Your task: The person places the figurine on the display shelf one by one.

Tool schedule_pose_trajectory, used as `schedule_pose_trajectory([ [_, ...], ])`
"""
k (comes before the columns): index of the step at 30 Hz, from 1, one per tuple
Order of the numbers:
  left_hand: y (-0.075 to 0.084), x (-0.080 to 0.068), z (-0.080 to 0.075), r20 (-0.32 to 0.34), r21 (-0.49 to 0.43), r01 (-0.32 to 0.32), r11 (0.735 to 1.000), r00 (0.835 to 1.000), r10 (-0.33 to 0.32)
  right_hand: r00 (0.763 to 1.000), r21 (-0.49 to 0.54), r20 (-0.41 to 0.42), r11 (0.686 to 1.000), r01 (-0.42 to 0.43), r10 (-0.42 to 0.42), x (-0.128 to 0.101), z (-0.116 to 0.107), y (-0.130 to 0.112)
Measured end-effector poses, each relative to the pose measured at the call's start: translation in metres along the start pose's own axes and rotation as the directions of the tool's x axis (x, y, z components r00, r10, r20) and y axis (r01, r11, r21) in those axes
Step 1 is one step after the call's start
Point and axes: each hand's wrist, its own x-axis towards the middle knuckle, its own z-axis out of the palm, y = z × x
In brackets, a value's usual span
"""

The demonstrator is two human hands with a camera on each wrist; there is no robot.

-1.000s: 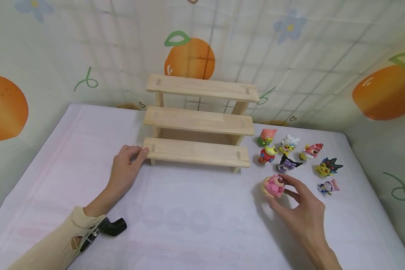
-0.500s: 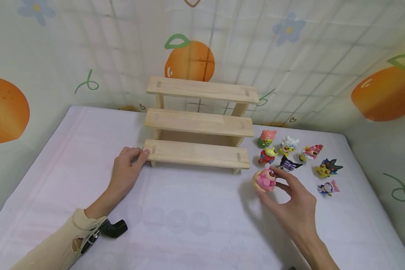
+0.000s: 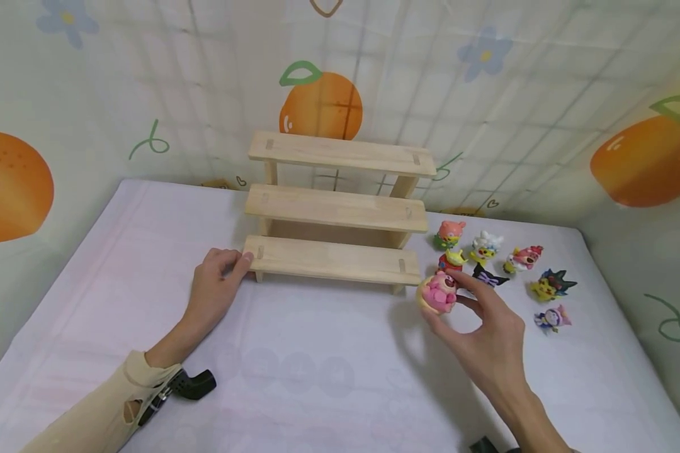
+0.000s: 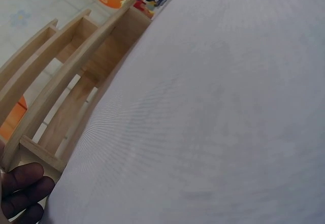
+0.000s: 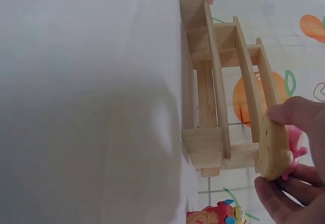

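Pink figurine (image 3: 437,292) pinched (aloft), right hand (image 3: 481,327)

Pink figurine (image 3: 437,292) w/ tan-yellow base, held in right hand (image 3: 484,333). Stepped shelf (image 3: 334,211) was pale natural wood. Tabletop (image 3: 328,371) white-lilac w/ faint pink tint. Backdrop (image 3: 487,94) cream grid w/ oranges, green leaves, blue flowers. Other figurines (image 3: 507,264): red, yellow, white, black, purple, pink. Left sleeve (image 3: 99,415) beige.

Eight toy figures (image 3: 490,267), one three-tier wooden shelf (image 3: 334,207), two hands (image 3: 218,286).
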Motion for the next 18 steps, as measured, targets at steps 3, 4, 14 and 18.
schedule_pose_trajectory([
  [3,0.001,0.0,0.0,-0.001,0.004,-0.002,1.0,1.0,0.002,1.0,-0.019,0.007,1.0,-0.009,0.01,0.002,-0.001,-0.002],
  [4,0.001,0.0,0.0,-0.001,0.005,-0.004,1.0,1.0,0.004,1.0,-0.029,0.012,0.999,-0.018,0.019,0.002,-0.001,-0.003],
  [14,-0.003,0.0,0.002,-0.006,0.014,-0.004,1.0,1.0,0.004,0.998,-0.03,0.061,0.999,-0.022,0.024,0.013,0.002,-0.016],
  [18,-0.004,0.001,0.002,-0.01,0.01,-0.009,1.0,1.0,0.009,0.998,-0.016,0.069,1.0,-0.005,0.006,0.018,0.006,-0.02],
])
